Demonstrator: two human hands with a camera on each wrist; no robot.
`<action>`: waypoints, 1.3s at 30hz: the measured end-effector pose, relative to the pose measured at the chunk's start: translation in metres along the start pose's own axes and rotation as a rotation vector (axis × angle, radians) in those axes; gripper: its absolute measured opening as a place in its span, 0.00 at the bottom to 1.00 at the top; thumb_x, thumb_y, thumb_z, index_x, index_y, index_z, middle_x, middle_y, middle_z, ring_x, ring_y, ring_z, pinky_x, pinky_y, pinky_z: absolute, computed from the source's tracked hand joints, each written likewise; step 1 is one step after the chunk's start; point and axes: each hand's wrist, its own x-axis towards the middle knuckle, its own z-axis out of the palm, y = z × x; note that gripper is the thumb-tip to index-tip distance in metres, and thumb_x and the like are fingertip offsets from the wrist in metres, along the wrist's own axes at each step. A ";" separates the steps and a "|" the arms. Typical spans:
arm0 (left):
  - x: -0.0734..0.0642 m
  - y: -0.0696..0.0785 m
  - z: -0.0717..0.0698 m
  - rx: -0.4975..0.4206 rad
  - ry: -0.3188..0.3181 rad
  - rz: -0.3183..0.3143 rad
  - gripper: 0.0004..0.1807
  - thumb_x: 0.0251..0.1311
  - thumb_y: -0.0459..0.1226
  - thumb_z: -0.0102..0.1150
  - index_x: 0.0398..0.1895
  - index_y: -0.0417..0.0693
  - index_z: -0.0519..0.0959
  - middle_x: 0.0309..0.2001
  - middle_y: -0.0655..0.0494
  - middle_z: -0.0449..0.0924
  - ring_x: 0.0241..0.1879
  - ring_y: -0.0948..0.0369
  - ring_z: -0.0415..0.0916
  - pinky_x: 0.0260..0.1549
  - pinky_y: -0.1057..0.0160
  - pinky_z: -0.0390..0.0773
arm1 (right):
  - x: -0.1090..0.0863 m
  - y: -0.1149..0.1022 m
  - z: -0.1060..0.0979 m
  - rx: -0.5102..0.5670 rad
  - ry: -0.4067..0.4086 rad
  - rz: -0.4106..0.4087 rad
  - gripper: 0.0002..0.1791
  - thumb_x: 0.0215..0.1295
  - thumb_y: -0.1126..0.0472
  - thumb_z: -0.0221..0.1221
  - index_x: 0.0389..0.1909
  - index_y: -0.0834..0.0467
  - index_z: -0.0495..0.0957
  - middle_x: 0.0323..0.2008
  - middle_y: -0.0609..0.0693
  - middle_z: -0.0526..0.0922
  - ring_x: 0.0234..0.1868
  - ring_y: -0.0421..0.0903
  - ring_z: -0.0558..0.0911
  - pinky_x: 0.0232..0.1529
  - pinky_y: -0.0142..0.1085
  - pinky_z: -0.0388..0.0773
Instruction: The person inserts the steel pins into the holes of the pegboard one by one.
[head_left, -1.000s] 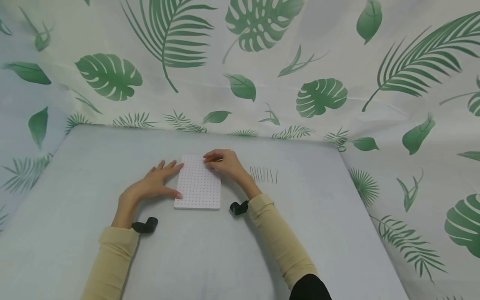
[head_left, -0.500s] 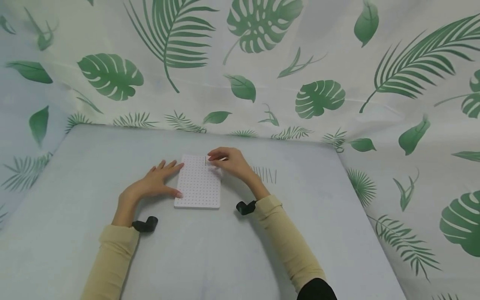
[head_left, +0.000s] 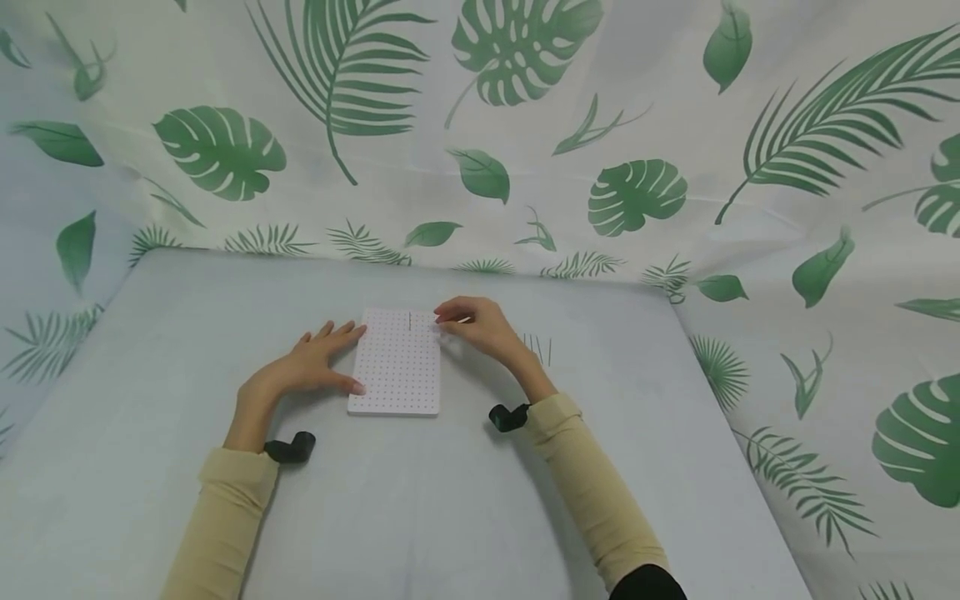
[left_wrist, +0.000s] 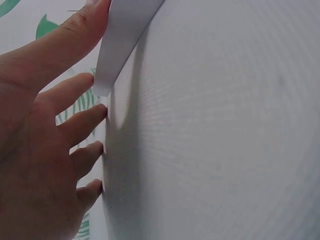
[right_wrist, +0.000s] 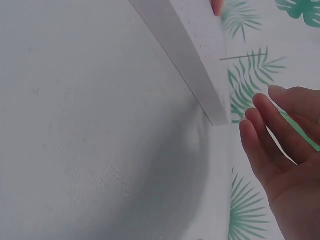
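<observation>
A white board dotted with rows of small holes (head_left: 395,372) lies flat on the table. One thin dark stick (head_left: 410,322) stands in it close to its far edge; the right wrist view shows the same stick (right_wrist: 243,57) jutting out from the board's face. My left hand (head_left: 300,368) has its fingers spread, with thumb and index fingertip touching the board's left side. Just off the board's far right corner hovers my right hand (head_left: 486,329). Its fingers are loosely bent, and the right wrist view shows nothing between them.
Several thin dark sticks (head_left: 538,350) lie in a row on the pale table (head_left: 360,500), right of the board and partly hidden behind the right hand and wrist. A leaf-patterned cloth (head_left: 547,125) hangs behind the table. Small black cameras (head_left: 292,448) sit at both wrists.
The right hand has let go of the stick, which now stands in the board, and has moved right, away from it. The left hand has stayed at the board's left side.
</observation>
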 end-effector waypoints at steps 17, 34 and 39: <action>-0.002 0.004 -0.002 -0.020 -0.001 0.000 0.58 0.55 0.52 0.75 0.82 0.42 0.52 0.81 0.33 0.44 0.80 0.33 0.33 0.76 0.30 0.31 | -0.022 0.016 -0.028 -0.109 0.026 0.096 0.12 0.69 0.62 0.65 0.51 0.60 0.86 0.42 0.52 0.90 0.44 0.49 0.87 0.48 0.42 0.84; -0.002 0.002 -0.001 -0.017 -0.003 -0.003 0.58 0.55 0.53 0.75 0.82 0.42 0.52 0.82 0.35 0.45 0.80 0.33 0.34 0.77 0.31 0.31 | -0.041 0.042 -0.049 -0.215 0.010 0.196 0.12 0.68 0.63 0.65 0.51 0.59 0.86 0.44 0.55 0.88 0.45 0.52 0.85 0.42 0.42 0.83; -0.002 0.001 -0.001 -0.017 -0.002 -0.005 0.58 0.55 0.53 0.74 0.82 0.42 0.52 0.82 0.35 0.45 0.81 0.33 0.33 0.77 0.31 0.31 | -0.046 0.048 -0.057 -0.245 -0.027 0.191 0.16 0.66 0.63 0.67 0.53 0.61 0.84 0.46 0.57 0.87 0.47 0.53 0.84 0.46 0.45 0.83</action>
